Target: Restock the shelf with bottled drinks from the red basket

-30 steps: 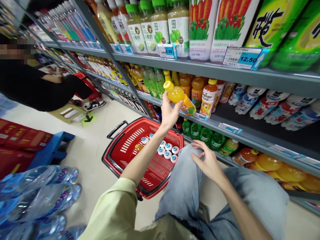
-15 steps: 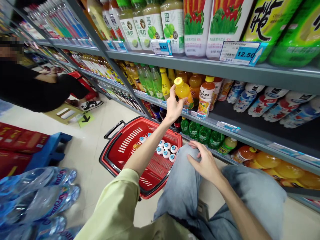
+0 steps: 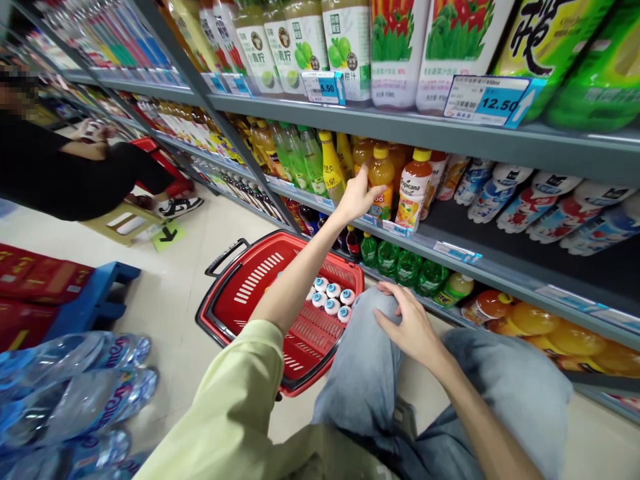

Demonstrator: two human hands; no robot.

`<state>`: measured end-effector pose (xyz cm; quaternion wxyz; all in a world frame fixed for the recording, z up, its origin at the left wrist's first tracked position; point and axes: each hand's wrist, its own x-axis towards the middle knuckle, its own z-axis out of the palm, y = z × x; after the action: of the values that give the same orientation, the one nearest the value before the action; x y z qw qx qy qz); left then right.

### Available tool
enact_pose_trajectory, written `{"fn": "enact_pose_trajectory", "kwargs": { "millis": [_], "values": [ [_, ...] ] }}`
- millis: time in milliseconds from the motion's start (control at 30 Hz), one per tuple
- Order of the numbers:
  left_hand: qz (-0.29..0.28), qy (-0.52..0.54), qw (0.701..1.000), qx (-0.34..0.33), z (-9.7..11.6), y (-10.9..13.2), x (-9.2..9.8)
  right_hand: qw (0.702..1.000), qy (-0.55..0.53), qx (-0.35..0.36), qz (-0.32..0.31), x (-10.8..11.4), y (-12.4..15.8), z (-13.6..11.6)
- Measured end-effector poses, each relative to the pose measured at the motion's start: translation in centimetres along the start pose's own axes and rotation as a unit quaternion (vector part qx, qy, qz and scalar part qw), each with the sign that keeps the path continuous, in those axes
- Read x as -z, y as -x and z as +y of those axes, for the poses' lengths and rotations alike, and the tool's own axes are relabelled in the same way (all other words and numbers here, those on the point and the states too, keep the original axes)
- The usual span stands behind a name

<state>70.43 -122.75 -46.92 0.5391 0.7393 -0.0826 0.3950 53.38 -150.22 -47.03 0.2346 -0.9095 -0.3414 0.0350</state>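
My left hand (image 3: 357, 196) reaches to the middle shelf, its thumb and index finger apart beside an orange juice bottle (image 3: 381, 175) with a yellow cap. The bottle stands upright, and the thumb overlaps its left side; whether they touch is unclear. Right of it stands a Tropicana bottle (image 3: 414, 190). My right hand (image 3: 410, 327) rests on my jeans at the knee, fingers spread, holding nothing. Under my left forearm sits a red basket (image 3: 250, 267) with several white bottles with blue-marked caps (image 3: 332, 306) inside.
A shelf edge (image 3: 380, 120) runs above my left hand, with cartons and price tags. Green bottles (image 3: 407, 265) line the lower shelf. Large water bottles (image 3: 90, 400) lie at left; a seated person (image 3: 60, 163) is beyond.
The orange bottle, tilted in my left hand before, now stands upright on the shelf. My left hand's fingers have come away from its cap. My right hand has stayed on the knee.
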Motion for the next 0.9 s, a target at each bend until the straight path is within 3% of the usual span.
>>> {"fn": "enact_pose_trajectory", "kwargs": {
  "millis": [233,467,733,900],
  "values": [
    [-0.055,0.001,0.998,-0.022,-0.9,-1.3,1.2,1.0,0.0,0.001,0.001,0.4,0.1,0.3],
    [-0.034,0.041,0.999,-0.006,-1.0,-0.4,0.2,1.0,0.024,-0.003,-0.017,0.5,-0.1,0.6],
    [-0.027,0.07,0.997,0.024,-0.6,0.5,-0.4,0.994,0.085,0.066,-0.022,-0.6,-1.2,1.5],
    [-0.017,0.085,0.996,0.014,-0.9,0.7,-0.5,0.994,0.089,0.019,-0.067,-0.7,-1.3,2.2]
  ]
}}
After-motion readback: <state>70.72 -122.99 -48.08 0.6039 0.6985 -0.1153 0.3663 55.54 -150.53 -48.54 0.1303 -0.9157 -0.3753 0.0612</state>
